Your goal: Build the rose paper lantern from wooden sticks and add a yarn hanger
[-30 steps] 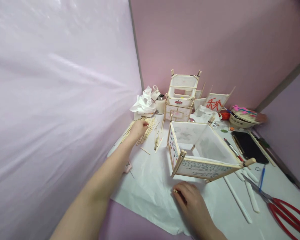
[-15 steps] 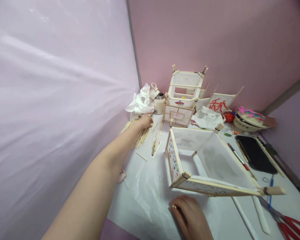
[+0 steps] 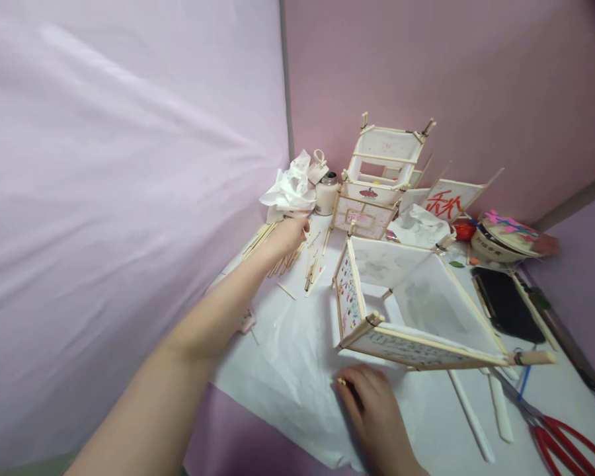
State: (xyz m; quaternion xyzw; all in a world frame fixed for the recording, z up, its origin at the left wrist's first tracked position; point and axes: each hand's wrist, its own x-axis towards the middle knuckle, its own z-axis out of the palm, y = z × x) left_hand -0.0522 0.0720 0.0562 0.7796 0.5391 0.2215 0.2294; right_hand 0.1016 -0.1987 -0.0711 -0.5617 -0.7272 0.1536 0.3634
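Observation:
My left hand point(image 3: 293, 235) reaches far across to a pile of thin wooden sticks point(image 3: 260, 239) beside the left wall. Its fingers are curled together over the pile, and what they pinch is hidden. Near the table's front, my right hand point(image 3: 371, 403) is closed around short wooden sticks point(image 3: 342, 381), of which only the pale ends show. Just beyond it stands a lantern-like box frame point(image 3: 416, 360) of sticks and white panels, open at the top, with painted dots and writing on its sides. More loose sticks point(image 3: 311, 274) lie between the pile and this frame.
Behind stands a second stick frame point(image 3: 364, 218), beside a jar point(image 3: 326, 195) and crumpled white paper point(image 3: 292, 188). On the right are a black phone point(image 3: 508, 304), a bowl-shaped container point(image 3: 500, 244), red-handled scissors point(image 3: 550, 433) and white strips point(image 3: 471, 416). Walls enclose the left and back.
The camera view has shifted, so the table items appear slightly higher and the back ones further right. My left hand stays at the stick pile; my right hand still holds its sticks.

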